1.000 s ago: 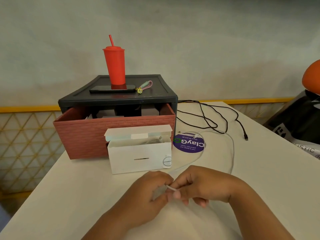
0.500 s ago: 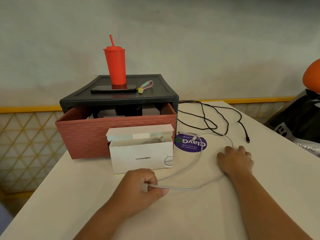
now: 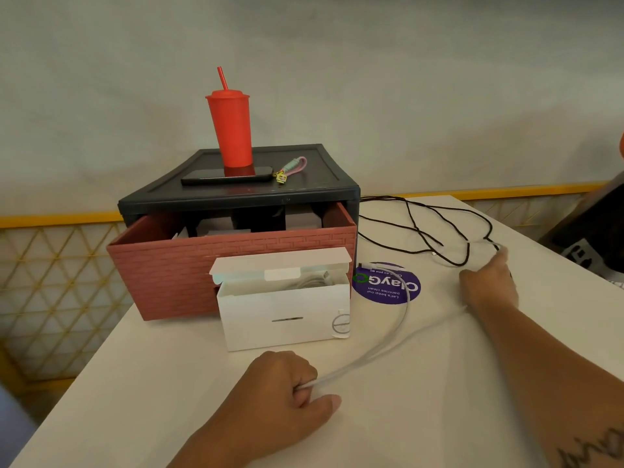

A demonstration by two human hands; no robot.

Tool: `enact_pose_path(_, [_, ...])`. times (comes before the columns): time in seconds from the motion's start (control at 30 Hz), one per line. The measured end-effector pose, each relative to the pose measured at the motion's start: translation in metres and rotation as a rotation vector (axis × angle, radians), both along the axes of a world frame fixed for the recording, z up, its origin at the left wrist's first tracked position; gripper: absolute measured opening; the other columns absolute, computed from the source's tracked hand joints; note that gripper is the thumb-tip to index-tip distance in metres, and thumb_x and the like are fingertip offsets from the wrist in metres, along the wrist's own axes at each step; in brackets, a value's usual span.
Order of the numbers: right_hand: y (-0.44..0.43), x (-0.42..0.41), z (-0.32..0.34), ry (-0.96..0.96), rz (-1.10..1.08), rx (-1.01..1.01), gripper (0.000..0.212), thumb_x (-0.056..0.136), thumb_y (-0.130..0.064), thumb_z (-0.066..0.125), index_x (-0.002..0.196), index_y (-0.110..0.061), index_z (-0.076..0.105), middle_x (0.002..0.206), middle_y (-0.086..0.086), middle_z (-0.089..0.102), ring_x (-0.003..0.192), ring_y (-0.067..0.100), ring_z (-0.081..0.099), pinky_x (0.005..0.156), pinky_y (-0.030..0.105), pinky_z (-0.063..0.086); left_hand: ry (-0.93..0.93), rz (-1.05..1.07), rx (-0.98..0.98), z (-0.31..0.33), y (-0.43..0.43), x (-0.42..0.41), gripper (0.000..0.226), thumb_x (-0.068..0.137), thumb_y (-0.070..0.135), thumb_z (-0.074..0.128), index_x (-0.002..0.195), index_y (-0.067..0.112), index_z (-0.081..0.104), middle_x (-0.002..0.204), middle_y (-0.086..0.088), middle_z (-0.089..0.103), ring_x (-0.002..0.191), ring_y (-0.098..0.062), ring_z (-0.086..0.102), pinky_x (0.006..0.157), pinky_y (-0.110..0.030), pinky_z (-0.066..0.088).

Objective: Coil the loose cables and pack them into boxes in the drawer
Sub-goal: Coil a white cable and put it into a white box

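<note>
Our right hand (image 3: 488, 282) has slid farther out along the white cable (image 3: 381, 349), stretching it across the tabletop (image 3: 439, 417) for coiling; its fingers lie on the strand, grip unclear. Our left hand (image 3: 287, 390) stays clenched on the near end. The open white box (image 3: 283, 315) waits before the drawer (image 3: 189, 268), black cable (image 3: 422, 231) beyond, near a pale wall (image 3: 405, 79).

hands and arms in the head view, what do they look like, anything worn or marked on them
Both forearms are bare, with no sleeves in view. The left hand shows no ring, watch or glove on what is visible. The right hand looks bare too, though it is too blurred to rule out a ring. The right forearm carries a dark script tattoo near the frame's lower right corner; its lettering is cut off and unreadable.
</note>
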State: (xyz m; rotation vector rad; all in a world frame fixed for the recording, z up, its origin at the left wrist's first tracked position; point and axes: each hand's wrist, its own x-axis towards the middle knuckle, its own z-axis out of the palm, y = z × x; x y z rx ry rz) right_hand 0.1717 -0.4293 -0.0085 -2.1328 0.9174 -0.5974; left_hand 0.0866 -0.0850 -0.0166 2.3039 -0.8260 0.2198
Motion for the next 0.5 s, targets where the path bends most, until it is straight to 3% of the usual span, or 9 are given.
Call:
enact_pose_path(0.07, [-0.001,0.001,-0.002,0.024,-0.018,0.001,0.076,0.081,-0.01,0.048,0.146,-0.014,0.009,0.143,0.016,0.038,0.121,0.042,0.043,0.1,0.047,0.038,-0.048,-0.012,-0.019,-0.002,0.002,0.003,0.045,0.065,0.058,0.054,0.053,0.018,0.037,0.051,0.001,0.039,0.052,-0.008,0.038,0.05,-0.015,0.025])
enact_pose_path(0.17, [-0.002,0.001,-0.003,0.054,0.056,-0.098,0.067,0.082,0.0,0.043,0.144,-0.013,0.021,0.144,0.012,0.035,0.124,0.039,0.041,0.1,0.045,0.036,-0.081,0.007,-0.091,-0.003,0.007,0.008,0.045,0.067,0.057,0.055,0.053,0.018,0.035,0.045,0.004,0.033,0.048,-0.009,0.033,0.048,-0.012,0.022])
enact_pose_path(0.27, [-0.005,-0.005,-0.004,-0.13,0.041,-0.118,0.06,0.081,0.012,0.042,0.137,-0.01,0.042,0.15,0.007,0.026,0.127,0.031,0.041,0.101,0.038,0.035,-0.067,0.031,-0.132,-0.003,0.007,0.007,0.054,0.068,0.065,0.049,0.05,0.017,0.031,0.046,0.005,0.032,0.049,-0.01,0.031,0.048,-0.015,0.02])
enact_pose_path(0.37, [-0.003,-0.018,-0.004,-0.431,-0.029,-0.096,0.052,0.073,0.023,0.042,0.115,-0.001,0.061,0.139,0.009,0.043,0.116,0.03,0.051,0.097,0.035,0.041,-0.015,0.047,-0.159,0.0,0.006,0.004,0.063,0.063,0.077,0.046,0.049,0.017,0.033,0.048,0.005,0.033,0.049,-0.009,0.031,0.049,-0.016,0.022])
enact_pose_path(0.5, [0.004,-0.039,-0.001,-0.522,-0.01,-0.272,0.055,0.063,0.026,0.037,0.102,-0.001,0.066,0.125,0.012,0.058,0.115,0.034,0.049,0.095,0.039,0.039,0.028,0.051,-0.189,0.001,0.006,0.003,0.059,0.066,0.069,0.046,0.049,0.015,0.033,0.05,0.005,0.03,0.048,-0.009,0.029,0.05,-0.018,0.022])
